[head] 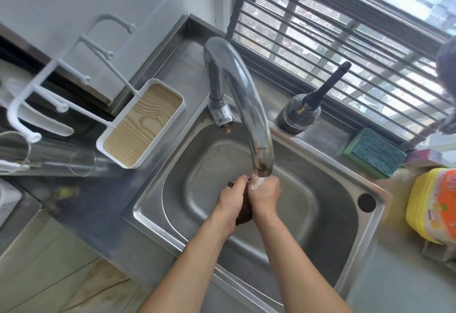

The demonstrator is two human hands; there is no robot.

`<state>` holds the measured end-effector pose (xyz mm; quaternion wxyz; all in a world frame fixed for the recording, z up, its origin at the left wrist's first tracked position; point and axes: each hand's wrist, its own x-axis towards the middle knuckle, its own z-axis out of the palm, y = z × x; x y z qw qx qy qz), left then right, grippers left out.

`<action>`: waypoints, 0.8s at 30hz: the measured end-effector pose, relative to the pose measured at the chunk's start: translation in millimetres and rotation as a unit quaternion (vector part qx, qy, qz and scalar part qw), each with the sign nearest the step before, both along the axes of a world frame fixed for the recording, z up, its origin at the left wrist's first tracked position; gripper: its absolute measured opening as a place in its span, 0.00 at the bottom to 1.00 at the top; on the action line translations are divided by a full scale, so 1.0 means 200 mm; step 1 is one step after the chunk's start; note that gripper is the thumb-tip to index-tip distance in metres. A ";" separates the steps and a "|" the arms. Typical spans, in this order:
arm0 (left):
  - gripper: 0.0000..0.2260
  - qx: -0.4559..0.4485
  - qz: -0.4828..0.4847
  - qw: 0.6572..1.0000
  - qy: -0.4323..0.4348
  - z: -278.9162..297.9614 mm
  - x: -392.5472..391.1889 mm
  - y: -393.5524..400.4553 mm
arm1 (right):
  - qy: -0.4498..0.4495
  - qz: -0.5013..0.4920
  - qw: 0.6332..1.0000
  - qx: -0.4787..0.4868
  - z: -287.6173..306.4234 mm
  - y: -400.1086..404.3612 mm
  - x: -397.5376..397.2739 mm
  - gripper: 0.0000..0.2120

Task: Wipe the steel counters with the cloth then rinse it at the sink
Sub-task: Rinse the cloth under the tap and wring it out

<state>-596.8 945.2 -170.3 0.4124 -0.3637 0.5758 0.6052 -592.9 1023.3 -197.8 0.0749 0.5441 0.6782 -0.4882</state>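
- My left hand point(233, 195) and right hand point(265, 195) are pressed together over the basin, fingers of both curled tight round the dark cloth point(244, 214), which is bunched between the palms with only a wad showing below the wrists
- Water from the faucet point(246, 105) falls right on my right knuckles at the spout mouth; I judge this the rinsing step, with the wiping already behind me
- Risk one: the stream hits skin more than cloth, so the bunched middle may stay dirty unless I open the wad under the flow
- Risk two: my hands sit touching or nearly touching the spout tip; a hard wringing twist could knock it or spray water out over the sink point(328, 172) rim
- Risk three: splash could carry toward the wood-look tray point(143, 125) on the left counter, or toward the green sponge point(375, 156) and yellow tub point(434, 204) on the right
- Risk four: a wet, slick cloth squeezed this hard may slip down into the basin; I cannot tell whether the drain is covered, since my arms hide it
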 end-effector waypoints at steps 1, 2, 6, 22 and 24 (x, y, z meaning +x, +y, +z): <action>0.15 0.001 -0.012 1.000 0.012 0.00 0.00 0.00 | -0.022 -0.021 0.998 -0.058 -0.02 0.03 -0.02 0.22; 0.15 0.001 -0.019 1.000 0.025 -0.01 0.00 -0.01 | -0.026 -0.054 0.990 -0.125 -0.06 0.06 -0.02 0.18; 0.10 -0.013 0.017 0.997 0.072 -0.08 -0.04 -0.10 | 0.023 -0.194 0.927 -0.321 -0.06 0.17 0.02 0.13; 0.11 0.018 -0.041 0.993 0.105 -0.04 0.05 0.02 | 0.079 -0.090 0.993 -0.019 0.06 0.00 0.03 0.10; 0.12 -0.012 -0.048 0.992 0.118 -0.08 0.03 0.04 | 0.101 -0.097 0.989 -0.049 0.06 0.00 0.02 0.10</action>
